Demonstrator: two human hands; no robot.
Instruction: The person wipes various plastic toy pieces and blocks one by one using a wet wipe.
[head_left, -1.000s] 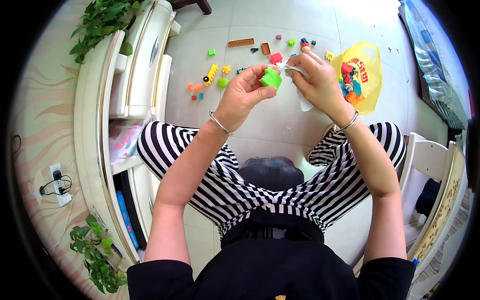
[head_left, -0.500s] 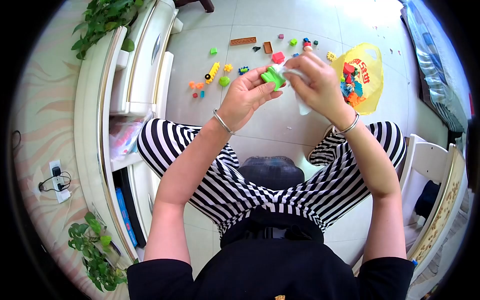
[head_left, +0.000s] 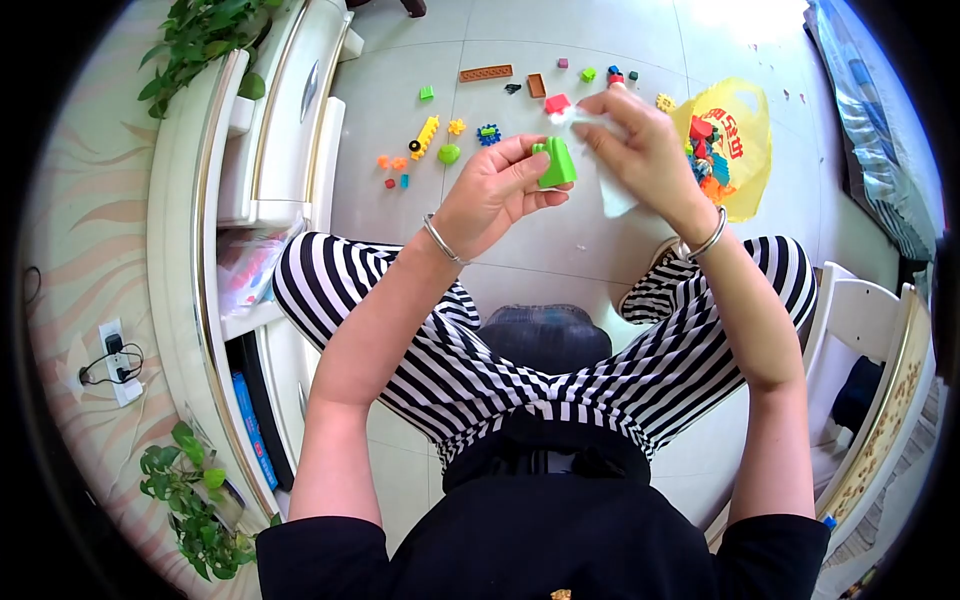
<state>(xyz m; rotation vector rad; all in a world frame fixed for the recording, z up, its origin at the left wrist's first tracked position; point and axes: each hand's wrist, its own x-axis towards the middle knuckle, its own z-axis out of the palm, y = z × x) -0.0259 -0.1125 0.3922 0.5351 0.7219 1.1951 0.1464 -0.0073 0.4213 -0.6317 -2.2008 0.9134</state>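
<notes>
Between the thumb and fingers of my left hand (head_left: pixel 505 188) is a bright green toy block (head_left: pixel 557 164) with a sloped side. My right hand (head_left: pixel 645 150) is closed on a thin white wipe (head_left: pixel 612 190), which hangs below the fingers just right of the block. A small gap separates the right fingers from the green block. On the floor beyond my hands lie a pink block (head_left: pixel 557 103), a blue gear-shaped piece (head_left: pixel 488 134), a round green piece (head_left: pixel 449 154) and a yellow wheeled piece (head_left: pixel 425 137).
A yellow plastic bag (head_left: pixel 750 150) with several toy pieces lies to the right. Brown bricks (head_left: pixel 486 73) and other small pieces are scattered farther off. A dark stool (head_left: pixel 543 335) stands between my legs, a white cabinet (head_left: pixel 270 120) at left, a white chair (head_left: pixel 860 320) at right.
The green block has turned in my left hand and now shows its sloped side upright. My right hand with the wipe has moved slightly right, away from the block.
</notes>
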